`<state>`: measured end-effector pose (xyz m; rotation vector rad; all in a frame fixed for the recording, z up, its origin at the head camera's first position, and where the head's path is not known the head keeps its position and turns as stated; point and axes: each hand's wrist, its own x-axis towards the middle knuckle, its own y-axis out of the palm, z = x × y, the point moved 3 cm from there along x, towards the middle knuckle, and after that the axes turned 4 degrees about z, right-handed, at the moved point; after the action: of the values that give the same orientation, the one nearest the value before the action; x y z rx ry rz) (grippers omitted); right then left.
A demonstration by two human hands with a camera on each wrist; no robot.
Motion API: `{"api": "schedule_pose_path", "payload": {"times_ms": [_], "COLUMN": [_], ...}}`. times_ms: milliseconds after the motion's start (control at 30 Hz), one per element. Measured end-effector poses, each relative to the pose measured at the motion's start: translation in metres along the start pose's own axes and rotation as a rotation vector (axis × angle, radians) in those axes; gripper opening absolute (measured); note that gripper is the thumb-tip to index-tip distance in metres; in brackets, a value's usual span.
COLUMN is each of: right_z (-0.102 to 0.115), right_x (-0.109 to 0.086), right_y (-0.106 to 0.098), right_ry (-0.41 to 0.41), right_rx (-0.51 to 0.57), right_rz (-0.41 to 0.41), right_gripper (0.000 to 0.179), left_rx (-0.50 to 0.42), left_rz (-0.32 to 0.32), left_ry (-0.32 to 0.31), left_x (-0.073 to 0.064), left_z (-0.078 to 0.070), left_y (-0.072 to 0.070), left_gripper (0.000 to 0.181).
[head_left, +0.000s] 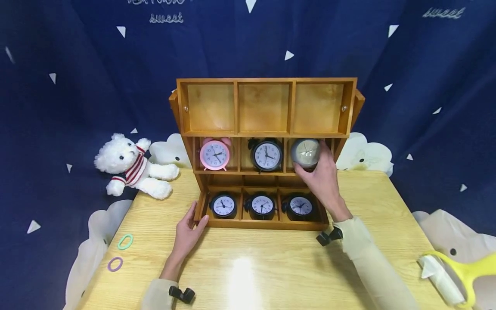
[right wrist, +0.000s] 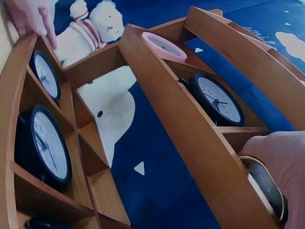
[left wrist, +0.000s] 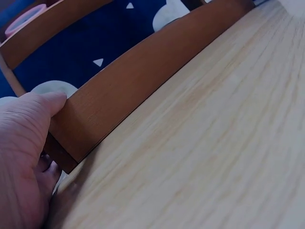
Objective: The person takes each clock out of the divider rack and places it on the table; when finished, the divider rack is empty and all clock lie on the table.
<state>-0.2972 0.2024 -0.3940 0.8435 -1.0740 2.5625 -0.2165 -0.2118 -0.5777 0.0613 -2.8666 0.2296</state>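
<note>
A three-tier wooden rack point(head_left: 267, 224) stands on the table. My right hand point(head_left: 322, 176) grips a round grey clock point(head_left: 306, 153) by its sides in the right compartment of the middle tier. Down at the rack's lower left corner, my left hand point(head_left: 187, 230) holds the end of the bottom tier, thumb on the front board point(left wrist: 124, 81) and fingers round the side. Left of the grey clock sit a black alarm clock point(head_left: 267, 156) and a pink alarm clock point(head_left: 215, 155). Below, the bottom tier carries black clocks on the left point(head_left: 223, 206), middle point(head_left: 261, 206) and right point(head_left: 300, 206).
A white teddy bear point(head_left: 135, 165) in a striped shirt lies left of the rack. Green point(head_left: 125, 242) and purple point(head_left: 115, 264) rings rest near the table's left edge. At the right edge are yellow-handled scissors point(head_left: 470, 271) and a white roll point(head_left: 441, 282). Blue curtain point(head_left: 267, 38) hangs behind.
</note>
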Motion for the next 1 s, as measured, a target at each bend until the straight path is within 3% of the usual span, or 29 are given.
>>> {"api": "schedule_pose_path", "payload": {"times_ms": [300, 1000], "right_z": [0.002, 0.012], "right_x": [-0.001, -0.009], "right_y": [0.0, -0.004], "right_ry": [-0.009, 0.022], "right_rx": [0.027, 0.044], "right_rz": [-0.11, -0.167], "right_gripper": [0.092, 0.091], "left_rx": [-0.006, -0.028], "left_rz": [-0.023, -0.044], "left_ry": [-0.057, -0.043], "left_x": [0.0, -0.004], "left_z": [-0.001, 0.0], "left_y": [-0.001, 0.001], "left_gripper": [0.069, 0.063]}}
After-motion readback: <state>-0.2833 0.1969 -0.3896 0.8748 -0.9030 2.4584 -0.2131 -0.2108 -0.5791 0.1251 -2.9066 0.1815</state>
